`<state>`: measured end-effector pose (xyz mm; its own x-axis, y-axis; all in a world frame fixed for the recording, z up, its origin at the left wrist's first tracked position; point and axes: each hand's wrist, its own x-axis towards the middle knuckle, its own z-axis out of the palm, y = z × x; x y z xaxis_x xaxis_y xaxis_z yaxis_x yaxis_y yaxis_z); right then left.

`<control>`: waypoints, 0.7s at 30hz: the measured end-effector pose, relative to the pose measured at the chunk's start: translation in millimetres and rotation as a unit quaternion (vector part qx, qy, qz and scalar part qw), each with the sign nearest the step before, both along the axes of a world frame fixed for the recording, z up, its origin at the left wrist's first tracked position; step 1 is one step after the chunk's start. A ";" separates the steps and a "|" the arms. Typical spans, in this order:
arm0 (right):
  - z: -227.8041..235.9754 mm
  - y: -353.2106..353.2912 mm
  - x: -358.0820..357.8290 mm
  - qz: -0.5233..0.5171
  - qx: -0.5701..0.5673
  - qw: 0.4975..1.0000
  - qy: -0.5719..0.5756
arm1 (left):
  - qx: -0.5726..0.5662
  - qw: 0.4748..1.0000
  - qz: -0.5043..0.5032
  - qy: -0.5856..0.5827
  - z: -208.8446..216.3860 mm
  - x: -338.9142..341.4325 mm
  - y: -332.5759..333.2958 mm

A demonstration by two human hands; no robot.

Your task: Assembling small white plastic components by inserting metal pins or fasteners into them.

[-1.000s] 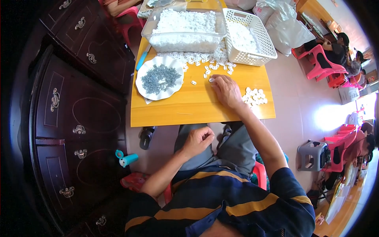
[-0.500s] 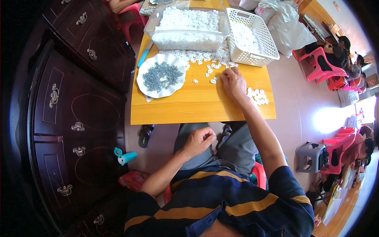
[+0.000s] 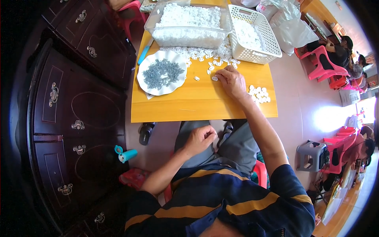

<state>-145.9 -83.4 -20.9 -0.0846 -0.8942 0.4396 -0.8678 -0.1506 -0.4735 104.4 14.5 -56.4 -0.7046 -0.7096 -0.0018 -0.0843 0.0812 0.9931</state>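
My right hand (image 3: pixel 233 81) is low over the tabletop with fingers bent, the fingertips at a small white oval two-holed plastic piece (image 3: pixel 214 78). Whether the piece is lifted is hard to tell. Above my lap, below the table edge, my left hand (image 3: pixel 201 140) is closed with thumb and fingers curled together; anything inside is hidden. A white wavy-rimmed plate (image 3: pixel 141 83) carries a heap of small grey screw-like pins (image 3: pixel 160 75). More white pieces (image 3: pixel 215 63) lie scattered beyond my right hand. Round white pieces (image 3: pixel 259 94) are grouped right of my right wrist.
A clear plastic bin (image 3: pixel 189 37) full of white pieces stands at the table's far side. Beside it is a white perforated basket (image 3: pixel 254 57). A blue-handled tool (image 3: pixel 145 51) lies at the left edge. Dark cabinets (image 3: pixel 87 98) stand left; people sit on pink chairs at right.
My right hand has shifted slightly left, and its fingertips now meet the white piece beside them. The left hand stays closed over my lap. The whole view has shifted slightly.
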 end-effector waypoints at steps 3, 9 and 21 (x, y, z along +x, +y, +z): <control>-0.4 -1.3 -0.2 0.002 0.018 1.000 0.018 | -0.002 1.000 0.001 -0.004 0.7 0.9 -0.2; -5.8 -1.6 -1.7 -0.033 0.069 0.996 0.053 | -0.013 1.000 0.001 -0.008 -0.4 -1.4 0.9; 8.1 89.0 18.0 -0.064 0.027 0.900 -0.431 | -0.011 0.997 0.055 0.045 21.6 -4.4 -23.9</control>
<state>-127.9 5.6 -12.8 -0.4774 -0.8707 0.1183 -0.1834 -0.0329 -0.9825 100.0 -9.4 -34.8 -0.6184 -0.7822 0.0752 -0.0044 0.0991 0.9951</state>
